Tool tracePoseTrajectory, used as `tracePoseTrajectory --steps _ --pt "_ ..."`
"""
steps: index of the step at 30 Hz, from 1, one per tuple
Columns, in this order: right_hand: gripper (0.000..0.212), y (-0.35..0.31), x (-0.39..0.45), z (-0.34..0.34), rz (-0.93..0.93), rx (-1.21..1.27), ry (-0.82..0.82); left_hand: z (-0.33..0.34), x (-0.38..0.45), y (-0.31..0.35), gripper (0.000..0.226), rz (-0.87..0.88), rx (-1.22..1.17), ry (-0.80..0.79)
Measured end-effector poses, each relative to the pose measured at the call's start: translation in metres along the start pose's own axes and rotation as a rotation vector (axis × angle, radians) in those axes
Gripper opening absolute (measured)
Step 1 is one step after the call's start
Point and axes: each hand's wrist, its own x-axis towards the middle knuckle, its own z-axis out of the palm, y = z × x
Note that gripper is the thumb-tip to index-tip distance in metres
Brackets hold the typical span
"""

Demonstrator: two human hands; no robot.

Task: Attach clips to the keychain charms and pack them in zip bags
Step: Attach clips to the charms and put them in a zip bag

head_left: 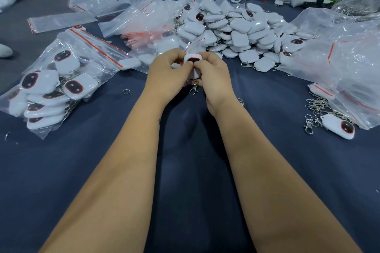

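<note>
Between the fingertips of both hands, at the centre of the work surface, sits one white charm, dark face toward the camera. The left hand and the right hand both have their fingers curled and clamped on this charm, thumbs meeting at its lower edge. Directly below the fingers hangs a metal clip — it appears already joined to the charm, though the link itself is hidden behind the thumbs and cannot be confirmed. Just beyond the fingers lies the large pile of loose charms, several with clips showing at its near edge. To the left of the fingers rests a filled zip bag holding many charms; its red seal line looks closed. Beyond and left of the fingers lies a heap of empty zip bags. Well to the right of the fingers sits a cluster of spare clips with one single charm touching it, beside a large clear sack. A loose split ring lies on the dark cloth, near the left wrist. Judged from this layout, the task is partly complete: at least one bag is packed, while the pile still awaits bagging — most of the work remains.
</note>
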Motion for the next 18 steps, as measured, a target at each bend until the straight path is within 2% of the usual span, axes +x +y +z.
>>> tracePoseTrajectory --steps 5,10,14,16,18 --pt "0.008 -0.001 -0.001 0.000 -0.013 0.075 0.050 0.001 -0.001 -0.001 0.019 -0.008 -0.023 0.037" --pt "0.010 -0.007 0.001 -0.008 -0.003 0.353 0.156 -0.004 0.006 -0.007 0.043 0.024 0.246 0.255" --pt "0.010 -0.009 0.001 -0.011 -0.034 0.698 0.005 0.000 0.004 -0.009 0.053 0.050 0.248 0.258" --pt "0.020 -0.010 0.000 -0.011 -0.050 0.770 -0.088 0.001 0.004 -0.009 0.045 0.054 0.291 0.209" --pt "0.022 -0.011 -0.002 -0.009 -0.060 0.752 -0.133 0.004 0.004 -0.007 0.019 0.048 0.372 0.146"
